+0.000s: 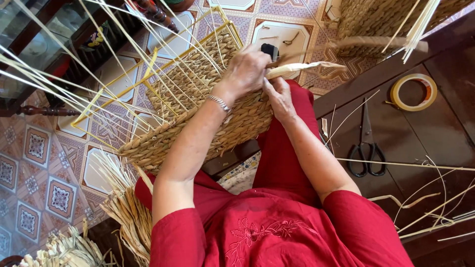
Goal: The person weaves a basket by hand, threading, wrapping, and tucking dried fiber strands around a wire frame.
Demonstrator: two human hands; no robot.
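Observation:
A half-woven straw basket (198, 94) on a yellow wire frame (94, 101) rests on my lap, with several loose pale stalks sticking out of it to the left. My left hand (245, 71), a metal bracelet at its wrist, is closed over the basket's right rim. A small black object (269, 51) shows just beyond its fingers. Just below it, my right hand (279, 96) lies against the same rim and pinches a flat twisted straw strand (302, 68) that runs off to the right. I wear red clothing.
To the right, a dark wooden table (430, 143) carries black scissors (366, 151), a roll of tape (413, 92) and loose straw strands. Another woven basket (376, 20) stands at top right. Straw bundles (123, 212) lie at lower left on the patterned tile floor (44, 168).

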